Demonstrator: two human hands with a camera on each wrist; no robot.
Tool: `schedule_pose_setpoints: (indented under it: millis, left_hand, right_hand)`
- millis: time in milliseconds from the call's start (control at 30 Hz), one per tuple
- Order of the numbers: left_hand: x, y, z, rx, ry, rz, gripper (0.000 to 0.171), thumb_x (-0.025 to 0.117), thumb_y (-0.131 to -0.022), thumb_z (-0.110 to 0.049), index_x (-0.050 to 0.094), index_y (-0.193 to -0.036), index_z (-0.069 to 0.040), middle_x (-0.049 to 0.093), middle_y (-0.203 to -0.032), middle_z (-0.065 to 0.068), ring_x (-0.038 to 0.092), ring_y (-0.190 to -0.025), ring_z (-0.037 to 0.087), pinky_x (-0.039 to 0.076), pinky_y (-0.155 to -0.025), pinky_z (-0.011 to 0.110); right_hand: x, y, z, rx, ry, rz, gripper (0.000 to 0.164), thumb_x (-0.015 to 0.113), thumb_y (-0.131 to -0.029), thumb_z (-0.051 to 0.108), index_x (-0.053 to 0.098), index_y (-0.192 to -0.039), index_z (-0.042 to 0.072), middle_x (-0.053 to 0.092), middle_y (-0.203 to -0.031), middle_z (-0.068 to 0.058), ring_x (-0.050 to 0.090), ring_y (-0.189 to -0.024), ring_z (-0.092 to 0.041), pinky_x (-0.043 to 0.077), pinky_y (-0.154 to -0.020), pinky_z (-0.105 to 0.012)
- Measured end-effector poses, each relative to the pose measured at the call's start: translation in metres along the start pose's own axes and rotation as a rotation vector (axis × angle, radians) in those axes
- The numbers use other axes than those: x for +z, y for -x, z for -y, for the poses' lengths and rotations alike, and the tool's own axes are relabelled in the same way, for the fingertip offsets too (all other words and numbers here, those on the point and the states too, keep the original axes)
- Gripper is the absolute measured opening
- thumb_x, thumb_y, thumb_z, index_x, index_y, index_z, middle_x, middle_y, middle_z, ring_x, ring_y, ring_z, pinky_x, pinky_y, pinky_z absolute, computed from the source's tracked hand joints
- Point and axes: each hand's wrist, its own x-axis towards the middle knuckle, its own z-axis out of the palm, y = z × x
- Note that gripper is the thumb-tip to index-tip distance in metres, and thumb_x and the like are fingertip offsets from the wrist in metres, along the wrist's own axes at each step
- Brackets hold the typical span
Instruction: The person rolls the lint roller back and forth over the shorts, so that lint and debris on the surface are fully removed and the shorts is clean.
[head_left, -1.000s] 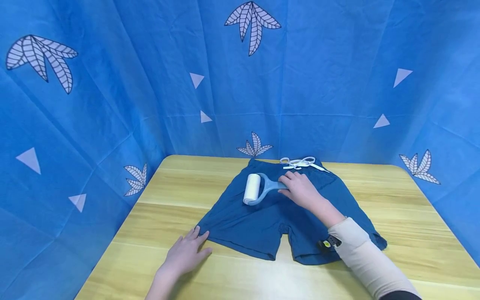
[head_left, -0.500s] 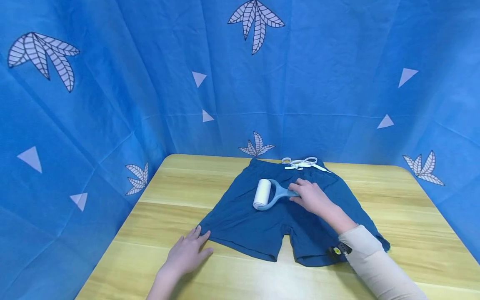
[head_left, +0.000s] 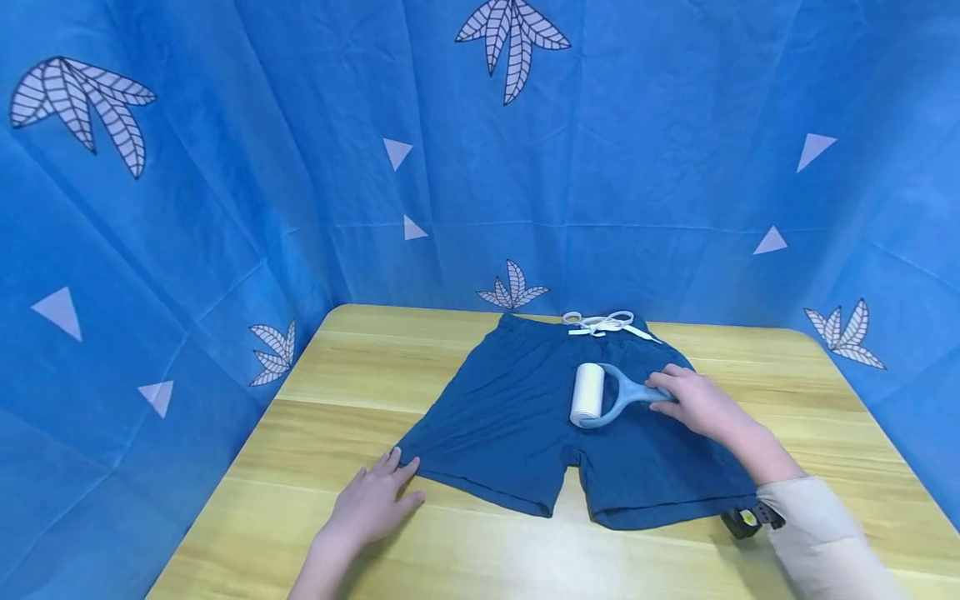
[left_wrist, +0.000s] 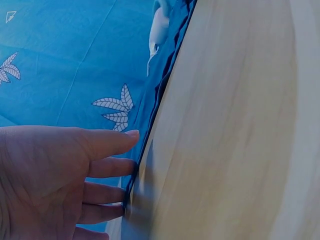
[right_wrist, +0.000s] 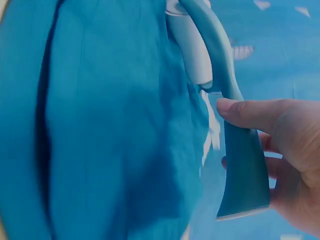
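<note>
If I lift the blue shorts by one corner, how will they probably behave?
The shorts would probably hang floppy, because the cloth shows soft wrinkles. They may be light, since the fabric looks thin. The white drawstring would likely dangle, as its ends lie loose.

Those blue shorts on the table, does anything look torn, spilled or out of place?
Nothing stands out: the shorts lie spread open, their white drawstring tied in a bow, with the right hand holding the roller.
</note>
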Motion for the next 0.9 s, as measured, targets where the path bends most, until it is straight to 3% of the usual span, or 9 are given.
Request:
schedule_pose_setpoints:
  millis: [233, 600, 900]
  left_hand:
    - [0.000, 0.001, 0.001, -0.011, 0.008, 0.011, 0.054, 0.060, -0.093, -0.043, 0.057, -0.138, -0.013, 0.042, -0.151, 0.021, 0.038, -0.141, 0.040, 0.029, -0.113, 0.065]
    - [-0.004, 0.000, -0.003, -0.012, 0.001, 0.023, 0.054, 0.059, -0.094, -0.043, 0.056, -0.138, -0.013, 0.041, -0.152, 0.020, 0.038, -0.142, 0.040, 0.028, -0.114, 0.065]
    - [-0.003, -0.001, -0.003, -0.015, -0.002, 0.027, 0.054, 0.060, -0.094, -0.044, 0.056, -0.138, -0.013, 0.041, -0.152, 0.021, 0.038, -0.141, 0.041, 0.028, -0.114, 0.064]
  right_hand:
    - [-0.020, 0.042, -0.034, 0.064, 0.022, 0.011, 0.018, 0.077, -0.080, 0.011, 0.069, -0.097, 0.008, 0.061, -0.084, -0.002, 0.047, -0.067, -0.009, 0.041, -0.054, -0.025]
    - [-0.036, 0.110, -0.087, 0.058, 0.151, -0.148, 0.030, 0.084, -0.063, 0.004, 0.069, -0.087, 0.013, 0.059, -0.077, 0.005, 0.046, -0.062, -0.001, 0.039, -0.051, -0.026]
    - [-0.056, 0.158, -0.112, 0.255, 0.216, -0.071, 0.027, 0.083, -0.064, 0.006, 0.068, -0.086, 0.005, 0.060, -0.076, -0.006, 0.046, -0.062, -0.016, 0.038, -0.050, -0.033]
